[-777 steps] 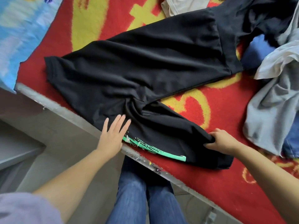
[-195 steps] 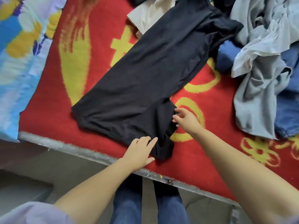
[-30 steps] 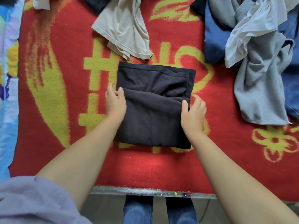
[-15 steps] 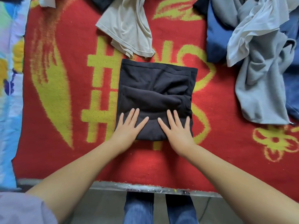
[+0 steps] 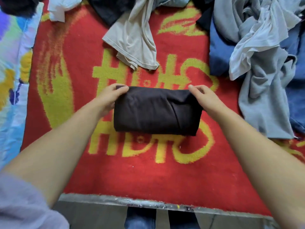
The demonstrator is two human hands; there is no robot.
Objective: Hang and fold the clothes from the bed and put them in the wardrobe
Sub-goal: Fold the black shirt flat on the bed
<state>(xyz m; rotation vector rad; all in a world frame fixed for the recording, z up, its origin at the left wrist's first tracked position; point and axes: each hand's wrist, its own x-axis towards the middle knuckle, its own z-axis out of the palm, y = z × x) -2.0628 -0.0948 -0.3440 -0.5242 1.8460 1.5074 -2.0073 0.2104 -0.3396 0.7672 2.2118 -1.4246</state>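
Note:
A black garment [image 5: 156,111], folded into a compact rectangle, lies in the middle of the bed's red and yellow blanket [image 5: 132,171]. My left hand [image 5: 110,98] grips its far left corner, thumb on top. My right hand [image 5: 203,98] pinches the far right corner. Both forearms reach in from the near edge of the bed.
A beige top [image 5: 133,40] lies crumpled just beyond the black garment. A heap of grey [image 5: 264,100], white [image 5: 257,47] and blue clothes [image 5: 219,52] fills the right side. A colourful sheet [image 5: 13,80] covers the left. The bed's metal edge [image 5: 148,204] runs along the near side.
The black garment has been folded once more, near half over far half, into a narrower rectangle. Both hands moved from pressing flat on its near part to gripping its far corners.

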